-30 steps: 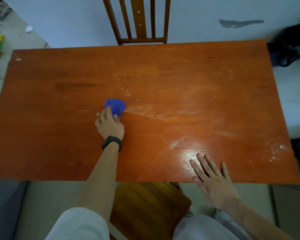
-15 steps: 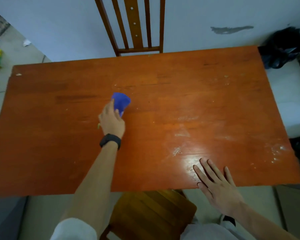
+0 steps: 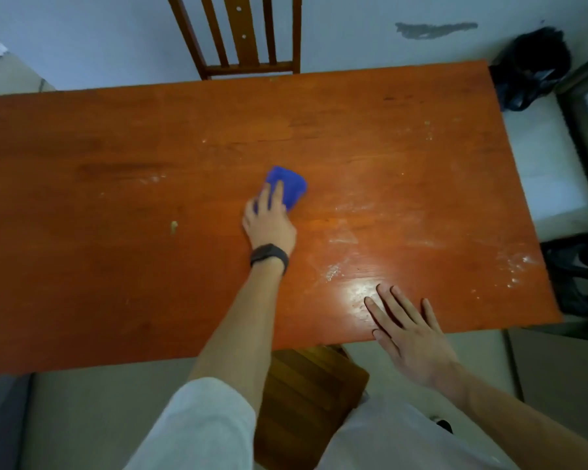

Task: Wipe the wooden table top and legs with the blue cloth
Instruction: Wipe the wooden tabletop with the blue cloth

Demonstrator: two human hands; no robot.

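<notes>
The orange-brown wooden table top (image 3: 116, 232) fills the view. A folded blue cloth (image 3: 291, 184) lies near its middle. My left hand (image 3: 269, 225), with a black band on the wrist, presses down on the cloth with fingers stretched over it. My right hand (image 3: 408, 330) lies flat, fingers spread, on the table's near edge by a shiny glare patch. White dusty streaks (image 3: 343, 237) run to the right of the cloth, and more specks sit near the right end. The table legs are hidden.
A wooden chair back (image 3: 241, 35) stands behind the far edge against a pale wall. Another wooden seat (image 3: 306, 385) sits under the near edge between my knees. A black bag (image 3: 530, 69) lies past the far right corner; a dark object (image 3: 577, 266) stands beside the right end.
My left hand has slid the cloth rightward and a little away across the table top. My right hand has stayed flat at the near edge.
</notes>
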